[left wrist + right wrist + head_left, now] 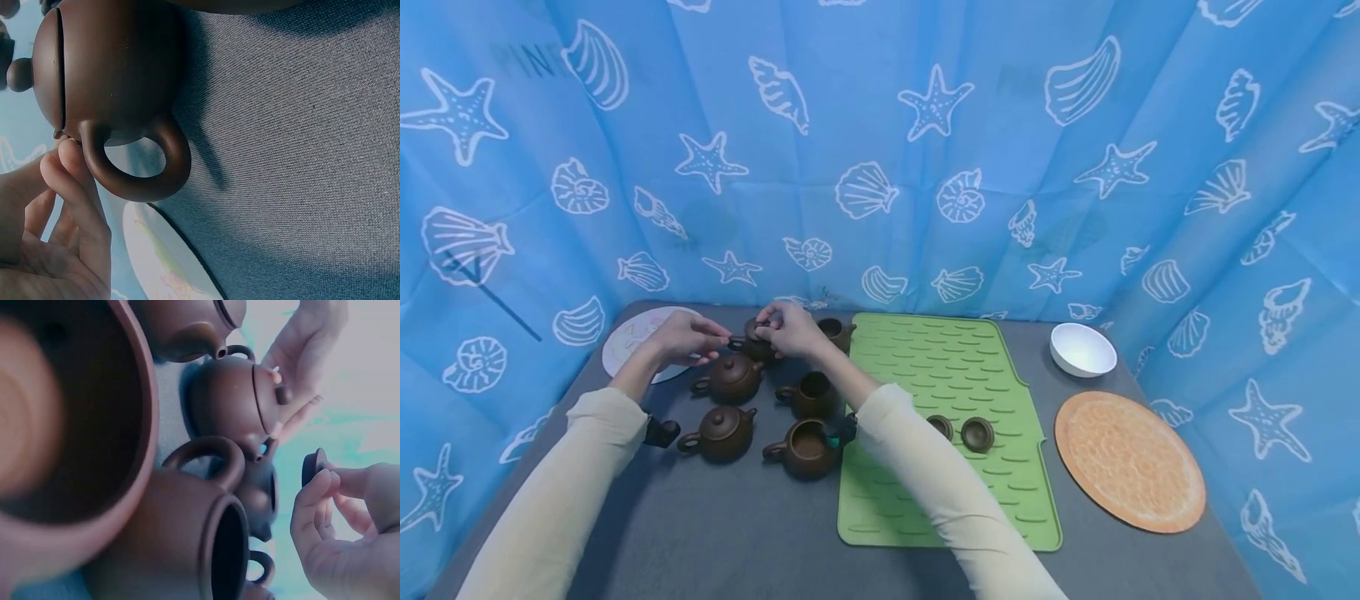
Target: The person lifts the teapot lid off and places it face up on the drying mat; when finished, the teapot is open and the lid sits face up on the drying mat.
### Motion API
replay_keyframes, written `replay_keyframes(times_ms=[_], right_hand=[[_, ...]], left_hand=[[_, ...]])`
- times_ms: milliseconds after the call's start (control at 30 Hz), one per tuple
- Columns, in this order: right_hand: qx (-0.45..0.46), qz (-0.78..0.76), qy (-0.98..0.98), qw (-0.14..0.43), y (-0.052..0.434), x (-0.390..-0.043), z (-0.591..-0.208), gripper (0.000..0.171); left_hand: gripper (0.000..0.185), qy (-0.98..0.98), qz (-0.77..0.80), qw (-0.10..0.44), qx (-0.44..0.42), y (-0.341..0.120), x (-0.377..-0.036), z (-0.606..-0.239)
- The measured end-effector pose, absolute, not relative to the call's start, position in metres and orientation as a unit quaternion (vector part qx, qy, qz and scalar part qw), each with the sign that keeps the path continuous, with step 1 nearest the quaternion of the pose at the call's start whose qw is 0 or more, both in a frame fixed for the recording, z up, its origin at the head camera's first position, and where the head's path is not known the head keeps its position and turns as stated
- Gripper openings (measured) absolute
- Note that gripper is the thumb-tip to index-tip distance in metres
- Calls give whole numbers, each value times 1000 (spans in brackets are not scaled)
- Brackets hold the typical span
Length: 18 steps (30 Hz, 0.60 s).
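Note:
My right hand (pixel 793 331) pinches a small dark brown lid (pixel 310 469) between thumb and fingers, above the far teapot (pixel 255 495), whose mouth is uncovered. At that pot's handle, my left hand (pixel 681 340) pinches with its fingertips; in the left wrist view a nearer pot partly hides them. Two lidded teapots, a middle one (pixel 735 379) and a near one (pixel 722 435), stand on the left. To their right is a column of three lidless brown pots: a far one (pixel 833 330), a middle one (pixel 814 395) and a near one (pixel 796 458).
On the green ridged mat (pixel 925 517) lie two brown lids, one of them (pixel 977 434) beside my right sleeve. A white bowl (pixel 1084 350) and a round orange-brown mat (pixel 1127 462) are at the right. Behind my left hand lies a pale plate (pixel 621 354). A blue curtain backs the table.

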State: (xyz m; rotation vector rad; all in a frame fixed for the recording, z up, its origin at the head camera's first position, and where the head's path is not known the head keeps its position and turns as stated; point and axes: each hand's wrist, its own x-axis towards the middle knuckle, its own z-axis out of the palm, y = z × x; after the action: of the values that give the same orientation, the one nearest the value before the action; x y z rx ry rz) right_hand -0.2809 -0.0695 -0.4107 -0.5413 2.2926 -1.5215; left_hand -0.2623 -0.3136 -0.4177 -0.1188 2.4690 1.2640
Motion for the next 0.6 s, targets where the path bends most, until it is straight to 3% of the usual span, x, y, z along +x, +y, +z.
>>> replay_keyframes(times_ms=[267, 600], right_hand=[[-251, -517, 803, 157, -31, -277, -390, 18], [-234, -535, 799, 146, 41, -270, -377, 21]], left_hand=[[38, 876, 447, 175, -38, -313, -262, -418], [39, 878, 447, 170, -35, -314, -261, -422]])
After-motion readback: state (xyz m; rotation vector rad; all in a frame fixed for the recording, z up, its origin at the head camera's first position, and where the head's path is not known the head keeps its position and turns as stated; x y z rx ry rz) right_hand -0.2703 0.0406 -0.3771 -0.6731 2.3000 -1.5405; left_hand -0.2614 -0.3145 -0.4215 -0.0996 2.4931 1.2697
